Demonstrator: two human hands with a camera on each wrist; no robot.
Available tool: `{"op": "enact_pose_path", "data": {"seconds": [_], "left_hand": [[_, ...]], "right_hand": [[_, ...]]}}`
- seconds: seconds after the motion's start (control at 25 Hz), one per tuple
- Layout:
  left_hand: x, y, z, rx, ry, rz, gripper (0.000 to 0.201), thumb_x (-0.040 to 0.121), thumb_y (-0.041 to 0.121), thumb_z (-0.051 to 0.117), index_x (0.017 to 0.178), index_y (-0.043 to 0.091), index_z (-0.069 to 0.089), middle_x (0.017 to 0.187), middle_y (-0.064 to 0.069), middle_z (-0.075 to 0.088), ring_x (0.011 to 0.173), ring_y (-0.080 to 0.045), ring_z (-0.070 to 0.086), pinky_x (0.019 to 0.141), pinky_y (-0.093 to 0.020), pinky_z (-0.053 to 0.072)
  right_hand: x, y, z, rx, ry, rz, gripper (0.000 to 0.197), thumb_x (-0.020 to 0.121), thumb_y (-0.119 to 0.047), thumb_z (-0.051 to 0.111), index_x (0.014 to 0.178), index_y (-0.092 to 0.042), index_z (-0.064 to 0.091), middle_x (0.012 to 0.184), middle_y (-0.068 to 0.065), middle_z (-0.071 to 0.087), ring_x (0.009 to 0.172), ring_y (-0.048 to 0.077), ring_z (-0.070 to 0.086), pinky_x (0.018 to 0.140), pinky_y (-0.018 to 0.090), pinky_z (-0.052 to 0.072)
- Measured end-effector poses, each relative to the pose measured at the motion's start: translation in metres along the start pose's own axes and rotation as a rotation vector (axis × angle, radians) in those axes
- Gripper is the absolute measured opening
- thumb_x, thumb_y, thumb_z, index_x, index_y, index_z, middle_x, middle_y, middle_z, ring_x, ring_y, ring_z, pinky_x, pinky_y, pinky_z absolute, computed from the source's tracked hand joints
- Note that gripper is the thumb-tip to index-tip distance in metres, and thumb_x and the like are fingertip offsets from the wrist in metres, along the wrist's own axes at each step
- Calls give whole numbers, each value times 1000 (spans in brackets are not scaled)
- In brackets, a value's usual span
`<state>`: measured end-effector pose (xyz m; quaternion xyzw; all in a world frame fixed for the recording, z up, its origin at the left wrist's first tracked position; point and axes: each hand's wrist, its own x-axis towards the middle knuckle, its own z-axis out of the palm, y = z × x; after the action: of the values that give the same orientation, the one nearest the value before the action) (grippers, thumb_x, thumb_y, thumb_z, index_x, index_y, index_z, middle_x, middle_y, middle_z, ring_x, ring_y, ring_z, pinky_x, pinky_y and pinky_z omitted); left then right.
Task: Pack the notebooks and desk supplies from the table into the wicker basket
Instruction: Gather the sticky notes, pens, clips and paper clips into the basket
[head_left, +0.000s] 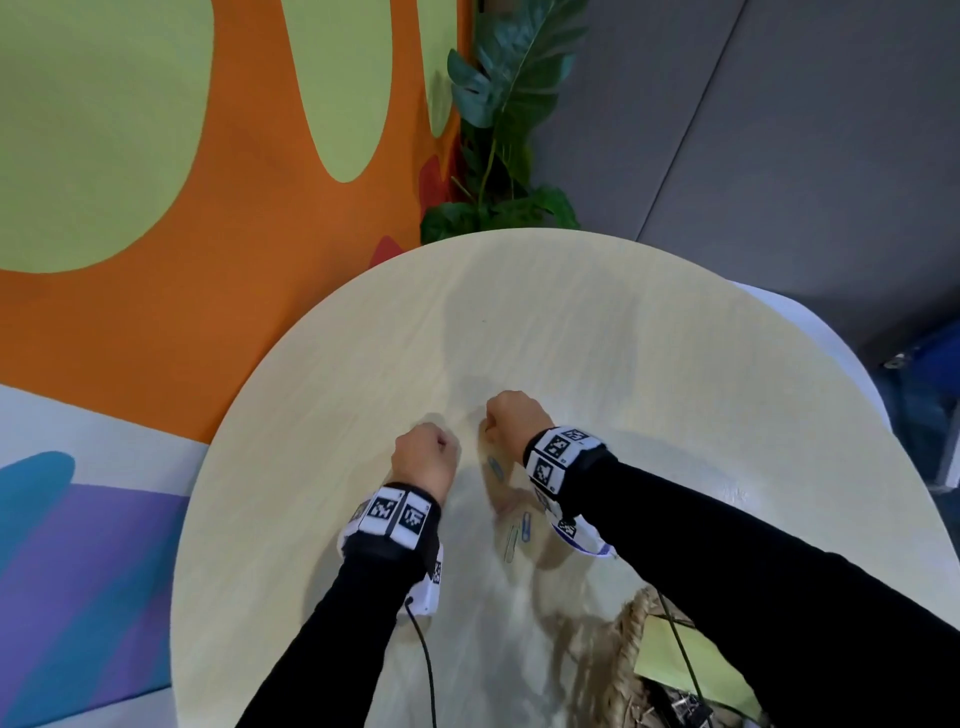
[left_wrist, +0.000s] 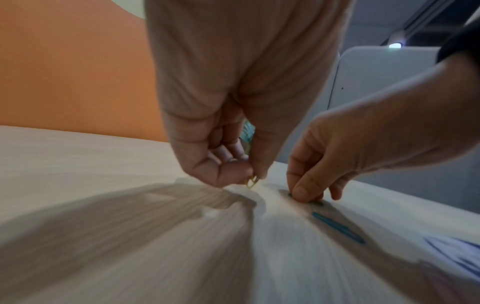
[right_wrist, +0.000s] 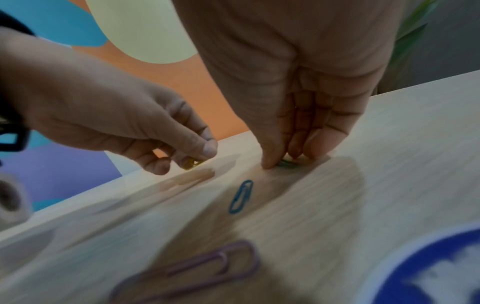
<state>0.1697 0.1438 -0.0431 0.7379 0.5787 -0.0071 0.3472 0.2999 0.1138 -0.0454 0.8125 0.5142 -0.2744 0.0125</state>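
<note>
Both hands work at the middle of the round pale wooden table (head_left: 571, 322). My left hand (left_wrist: 253, 174) pinches a yellow paper clip (left_wrist: 251, 182) between thumb and forefinger, just off the tabletop. A short way to its right, my right hand (right_wrist: 283, 159) pinches a green paper clip (right_wrist: 287, 164) that lies flat on the wood. A blue paper clip (right_wrist: 241, 196) lies loose just behind the right hand, and a purple one (right_wrist: 187, 271) sits nearer the wrist. The wicker basket (head_left: 631, 654) stands at the near right under my right forearm, holding a yellow-green notebook (head_left: 675, 654).
Two more paper clips (head_left: 519, 532) lie between my wrists in the head view. Black binder clips (head_left: 685, 709) show inside the basket. A leafy plant (head_left: 498, 130) stands beyond the table's far edge, against the orange and green wall (head_left: 234, 156).
</note>
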Motion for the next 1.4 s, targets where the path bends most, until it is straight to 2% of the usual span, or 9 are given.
{"op": "enact_pose_path", "data": {"seconds": [0.2,0.4,0.68,0.8,0.92,1.08,1.24,1.32,1.4], "left_hand": [[-37,-17,2,-134,15,29,13,91,10,53,86,15,64,90,-2,68,96,-21,66,72,-19,39],[-71,-17,3,-221,34,87,14,89,8,58,80,18,59,83,2,64,87,-21,66,73,-19,41],[-130,5,4,-224,-57,356,19,83,3,63,77,21,66,73,2,68,67,-12,66,72,-18,47],[-161,15,3,-210,-143,473,24,84,5,63,76,27,67,68,20,65,57,16,60,64,2,41],[-195,21,-2,-142,-232,587,15,85,7,65,84,18,75,70,22,64,63,24,57,65,9,38],[-240,19,-13,31,-327,796,23,89,7,59,99,18,77,93,10,71,75,10,62,70,5,38],[-273,20,-14,329,-452,949,35,92,7,49,116,20,70,118,5,69,107,-8,62,86,-11,41],[-282,27,2,494,-517,965,37,90,5,46,118,16,69,120,0,69,111,-14,63,96,-23,47],[-286,40,18,588,-564,926,34,89,2,46,110,10,71,109,-6,72,102,-21,67,93,-34,54]], "right_hand": [[3,-4,-4,-61,-85,12,18,90,-2,51,101,6,62,113,22,64,103,36,62,84,35,50],[-27,-13,-36,-106,-36,-50,20,91,-1,50,107,4,61,115,21,64,104,35,63,83,36,50],[-218,31,-65,136,225,-123,16,84,-9,59,95,-13,70,84,3,65,75,20,51,68,25,36],[-296,55,-23,189,135,-50,16,84,-9,58,92,-14,70,87,5,72,81,25,62,70,29,45],[-329,73,27,175,-34,45,20,83,0,55,90,-10,70,92,7,75,88,23,67,75,26,51],[-320,73,71,77,-109,160,26,83,1,51,96,-7,72,99,13,72,87,28,67,74,29,52],[-309,70,85,18,-164,207,22,86,-5,58,104,-8,69,107,13,69,93,30,65,77,32,50],[-318,80,81,60,-102,203,20,83,-14,66,102,-8,69,105,12,70,90,27,65,77,32,52],[-338,95,71,161,29,228,23,81,-22,70,101,-11,69,100,7,70,88,23,64,72,27,45]]}}
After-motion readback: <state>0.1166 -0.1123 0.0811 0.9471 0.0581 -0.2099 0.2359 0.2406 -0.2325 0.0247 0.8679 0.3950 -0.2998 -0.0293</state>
